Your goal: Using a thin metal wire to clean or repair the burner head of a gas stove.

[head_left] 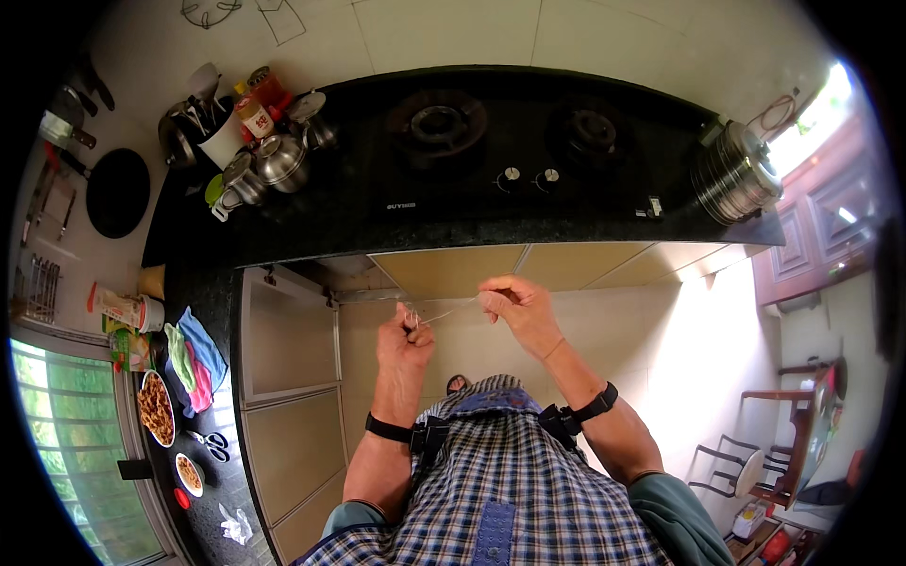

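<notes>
My left hand (404, 343) is closed on a thin pale string (447, 314), with a small tangled loop at its fingertips. My right hand (516, 311), a little higher and to the right, pinches the same string, which stretches between the two hands in front of the beige lower cabinets. I cannot make out whether it is cord or wire. A checked apron (472, 481) covers my front below the hands, and black straps circle both forearms.
A dark counter (311, 236) with a gas hob (436, 127), steel pots (281, 162) and a steamer (732, 174) runs ahead. The left counter holds cloths (198, 354), food bowls (156, 406) and scissors (215, 445). Chairs (729, 467) and a table stand at right.
</notes>
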Demonstrator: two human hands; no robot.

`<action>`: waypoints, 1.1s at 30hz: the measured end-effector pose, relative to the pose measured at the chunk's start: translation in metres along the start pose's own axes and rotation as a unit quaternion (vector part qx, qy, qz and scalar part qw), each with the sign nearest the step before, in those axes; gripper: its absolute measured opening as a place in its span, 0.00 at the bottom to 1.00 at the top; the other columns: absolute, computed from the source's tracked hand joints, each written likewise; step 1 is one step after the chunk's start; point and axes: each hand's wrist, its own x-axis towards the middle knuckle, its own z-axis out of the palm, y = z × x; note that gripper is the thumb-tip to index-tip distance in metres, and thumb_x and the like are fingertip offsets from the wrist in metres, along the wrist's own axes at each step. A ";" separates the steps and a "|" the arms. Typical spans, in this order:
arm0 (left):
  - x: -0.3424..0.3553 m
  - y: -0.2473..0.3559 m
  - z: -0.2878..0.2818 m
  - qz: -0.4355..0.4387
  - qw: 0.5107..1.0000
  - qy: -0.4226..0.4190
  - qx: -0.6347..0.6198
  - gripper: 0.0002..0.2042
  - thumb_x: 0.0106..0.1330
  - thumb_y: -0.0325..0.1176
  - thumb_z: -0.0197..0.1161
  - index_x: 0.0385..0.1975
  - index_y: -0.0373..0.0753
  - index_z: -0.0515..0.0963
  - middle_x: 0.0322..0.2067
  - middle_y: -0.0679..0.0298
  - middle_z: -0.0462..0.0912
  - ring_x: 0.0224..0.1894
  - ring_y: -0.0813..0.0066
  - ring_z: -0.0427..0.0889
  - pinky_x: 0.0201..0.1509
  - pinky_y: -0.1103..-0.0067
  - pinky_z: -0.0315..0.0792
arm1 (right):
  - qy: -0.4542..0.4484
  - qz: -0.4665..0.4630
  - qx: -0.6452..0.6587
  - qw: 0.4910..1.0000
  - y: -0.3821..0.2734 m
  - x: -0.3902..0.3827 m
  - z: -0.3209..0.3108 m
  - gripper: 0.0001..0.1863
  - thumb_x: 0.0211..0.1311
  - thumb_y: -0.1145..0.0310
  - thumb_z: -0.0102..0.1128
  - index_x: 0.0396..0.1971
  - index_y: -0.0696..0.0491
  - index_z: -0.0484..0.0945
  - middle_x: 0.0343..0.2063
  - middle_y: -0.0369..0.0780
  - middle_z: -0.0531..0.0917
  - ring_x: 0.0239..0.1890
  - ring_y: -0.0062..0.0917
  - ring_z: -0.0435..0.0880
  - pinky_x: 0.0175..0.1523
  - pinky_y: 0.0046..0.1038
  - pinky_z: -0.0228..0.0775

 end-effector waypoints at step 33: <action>0.002 -0.063 0.111 0.288 0.908 -0.098 0.289 0.04 0.66 0.27 0.65 0.33 0.34 0.80 0.31 0.66 0.81 0.32 0.80 0.78 0.37 0.82 0.74 | 0.227 -0.020 -0.147 0.963 -0.012 0.093 0.024 0.13 0.62 0.70 0.62 0.42 0.63 0.82 0.25 0.37 0.84 0.26 0.15 0.79 0.32 0.20 0.71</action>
